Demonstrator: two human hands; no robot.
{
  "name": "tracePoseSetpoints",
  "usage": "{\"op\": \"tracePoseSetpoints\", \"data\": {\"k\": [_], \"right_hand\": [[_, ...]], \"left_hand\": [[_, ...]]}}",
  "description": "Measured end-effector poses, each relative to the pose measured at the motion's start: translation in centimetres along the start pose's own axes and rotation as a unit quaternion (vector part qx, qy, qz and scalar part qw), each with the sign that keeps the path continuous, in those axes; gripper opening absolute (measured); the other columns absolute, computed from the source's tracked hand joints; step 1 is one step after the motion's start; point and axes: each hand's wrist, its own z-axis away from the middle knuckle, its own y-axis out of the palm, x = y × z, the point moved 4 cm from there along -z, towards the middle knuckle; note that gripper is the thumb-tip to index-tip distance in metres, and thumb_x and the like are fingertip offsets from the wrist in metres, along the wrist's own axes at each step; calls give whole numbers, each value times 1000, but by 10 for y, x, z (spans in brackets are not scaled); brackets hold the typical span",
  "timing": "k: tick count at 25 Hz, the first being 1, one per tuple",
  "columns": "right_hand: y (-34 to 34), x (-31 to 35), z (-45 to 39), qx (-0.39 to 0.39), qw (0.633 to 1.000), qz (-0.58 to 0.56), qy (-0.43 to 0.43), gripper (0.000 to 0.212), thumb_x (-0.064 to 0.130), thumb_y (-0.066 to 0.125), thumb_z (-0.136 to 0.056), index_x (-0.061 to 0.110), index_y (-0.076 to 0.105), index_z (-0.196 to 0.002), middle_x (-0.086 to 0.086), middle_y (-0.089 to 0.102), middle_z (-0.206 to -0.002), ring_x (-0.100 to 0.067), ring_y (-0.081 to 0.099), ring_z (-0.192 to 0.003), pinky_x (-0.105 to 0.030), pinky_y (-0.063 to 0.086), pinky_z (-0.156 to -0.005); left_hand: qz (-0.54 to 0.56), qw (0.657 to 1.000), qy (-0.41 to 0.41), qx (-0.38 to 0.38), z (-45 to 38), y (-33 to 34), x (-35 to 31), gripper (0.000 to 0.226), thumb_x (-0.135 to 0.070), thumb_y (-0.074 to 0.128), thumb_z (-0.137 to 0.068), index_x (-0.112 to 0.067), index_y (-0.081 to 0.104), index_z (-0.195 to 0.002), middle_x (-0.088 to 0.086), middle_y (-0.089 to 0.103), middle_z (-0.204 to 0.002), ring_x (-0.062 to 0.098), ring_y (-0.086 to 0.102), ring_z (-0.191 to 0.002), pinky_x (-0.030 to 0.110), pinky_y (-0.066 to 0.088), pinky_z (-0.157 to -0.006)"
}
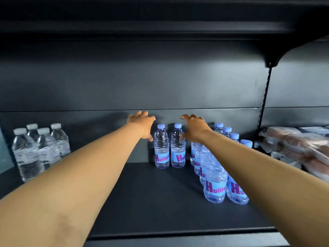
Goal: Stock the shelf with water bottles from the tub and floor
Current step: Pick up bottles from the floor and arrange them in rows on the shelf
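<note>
Spread and empty: left hand (pixel 141 123), fingers (pixel 142 114) splayed toward the back panel, thumb hanging down just beside the shoulder of the left blue-capped bottle (pixel 161 147). Likewise spread and holding nothing: right hand (pixel 193 127), fingers (pixel 186 117) fanned above and behind the right blue-capped bottle (pixel 178 146), thumb near its shoulder; touching or not, cannot tell. Two bottles upright side by side between the hands, near the rear of the dark shelf (pixel 151 193), each with a blue label and purple lettering. Further right, a row of the same blue-capped bottles (pixel 214 184) running from back to front, partly hidden by the right forearm; four caps visible, at least six bodies, exact count unclear. Far left on the same shelf, four white-capped water bottles (pixel 38 150) in a tight cluster, well apart from the blue ones. Far right, past the shelf upright, plastic-wrapped packages (pixel 293 143) of something brownish, stacked, number unclear.
</note>
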Motion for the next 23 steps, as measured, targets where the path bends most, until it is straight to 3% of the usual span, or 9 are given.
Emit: {"op": "tracePoseSetpoints", "data": {"k": [5,8,12,16,20,23], "right_hand": [[-29,20,67,33,987,155,-27,94,52,73,-71,25,23,-146,-5,27,-149,-30,11,-142,-49,29,-110],[-38,31,115,74,978,194,-14,104,61,71,-67,28,16,-148,-4,22,-151,-30,3,-144,-52,21,-113],[-42,49,184,77,986,146,6,105,59,73,-67,27,15,-149,-5,12,-156,-31,-7,-146,-55,9,-115],[-17,81,279,64,991,114,2,100,57,74,-67,25,22,-146,-9,18,-154,-31,-1,-145,-52,15,-113],[51,135,383,55,997,53,-34,102,58,73,-67,27,18,-147,-9,18,-153,-30,4,-145,-50,18,-113],[129,175,466,80,995,-15,-63,100,54,71,-72,26,14,-149,-9,14,-156,-29,2,-146,-50,18,-114]], "left_hand": [[-99,990,-31,99,78,-19,7,105,-51,73,-72,-26,7,-150,9,0,-158,28,-4,-146,51,10,-115],[-157,975,-49,146,129,-28,15,114,-55,72,-70,-28,-5,-150,11,-10,-158,28,-12,-145,54,6,-115],[-151,975,-48,157,204,-27,21,120,-57,73,-69,-28,-12,-149,10,-18,-157,27,-17,-145,54,2,-115],[-110,980,-44,158,315,5,31,121,-54,75,-69,-27,-13,-149,11,-21,-156,27,-17,-144,53,2,-116],[-42,986,-35,157,445,67,51,118,-51,75,-70,-26,-10,-149,13,-18,-156,28,-14,-145,50,5,-118],[16,978,-53,201,545,140,72,119,-49,76,-69,-26,-9,-149,14,-17,-156,29,-11,-146,48,6,-118]]}}
